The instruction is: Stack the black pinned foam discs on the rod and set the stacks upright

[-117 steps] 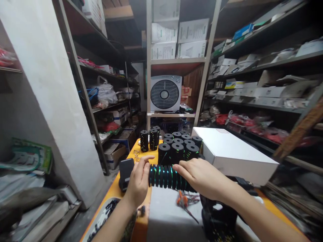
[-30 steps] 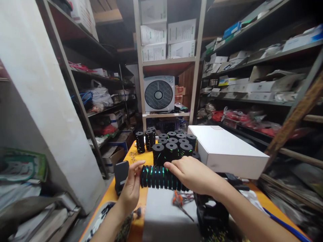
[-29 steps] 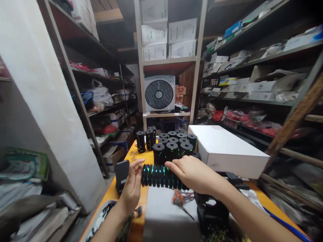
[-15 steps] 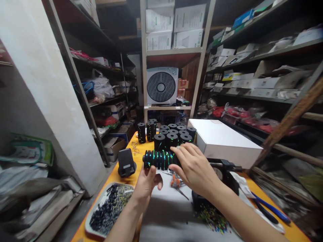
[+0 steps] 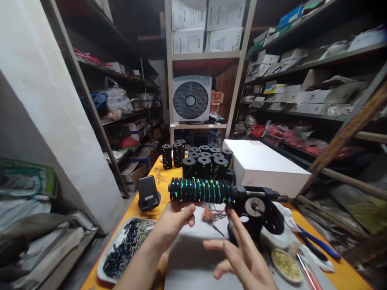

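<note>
A ribbed black roller lies level across the middle, with shiny green and blue strands or small pieces set around it. Its right end meets the shaft of a black machine. My left hand is under the roller's left half, palm against or very near its underside. Its thumb points right, off the roller, and some fingers are hidden. Below the roller's right end my right hand is open and holds nothing, its fingers spread and one fingertip close to the roller. Orange-and-metal small parts lie behind the hands.
Several black foam cylinders stand at the back beside a white box. A tray of small dark pieces is at left, near a black stand. To the right are a dish of gold bits and blue-handled pliers.
My right hand has come off the roller's right half and dropped below it, its fingers spreading. My left thumb has moved down off the roller. The view has shifted slightly.
</note>
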A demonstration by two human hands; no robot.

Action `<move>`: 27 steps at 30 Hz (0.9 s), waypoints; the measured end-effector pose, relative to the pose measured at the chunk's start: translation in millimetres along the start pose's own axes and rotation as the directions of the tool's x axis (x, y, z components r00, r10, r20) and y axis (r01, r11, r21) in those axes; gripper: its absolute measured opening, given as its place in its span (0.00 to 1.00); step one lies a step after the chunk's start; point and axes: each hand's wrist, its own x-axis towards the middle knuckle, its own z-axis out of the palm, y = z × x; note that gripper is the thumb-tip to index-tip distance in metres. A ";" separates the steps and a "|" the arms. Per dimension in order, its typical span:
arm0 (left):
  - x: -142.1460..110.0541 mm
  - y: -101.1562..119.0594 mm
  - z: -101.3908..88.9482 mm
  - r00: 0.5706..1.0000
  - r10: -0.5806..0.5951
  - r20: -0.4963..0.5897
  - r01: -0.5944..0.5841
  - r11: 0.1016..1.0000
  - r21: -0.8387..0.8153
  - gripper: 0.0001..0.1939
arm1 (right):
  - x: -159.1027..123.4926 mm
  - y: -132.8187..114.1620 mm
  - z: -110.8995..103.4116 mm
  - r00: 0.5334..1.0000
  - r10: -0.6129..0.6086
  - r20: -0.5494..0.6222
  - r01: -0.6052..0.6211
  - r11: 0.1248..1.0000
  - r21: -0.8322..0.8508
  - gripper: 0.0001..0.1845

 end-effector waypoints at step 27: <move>1.3 1.8 -0.2 0.907 -0.167 0.386 0.142 0.985 0.094 0.22 | 52.9 -10.8 7.9 0.893 0.177 0.414 -0.198 0.980 0.007 0.28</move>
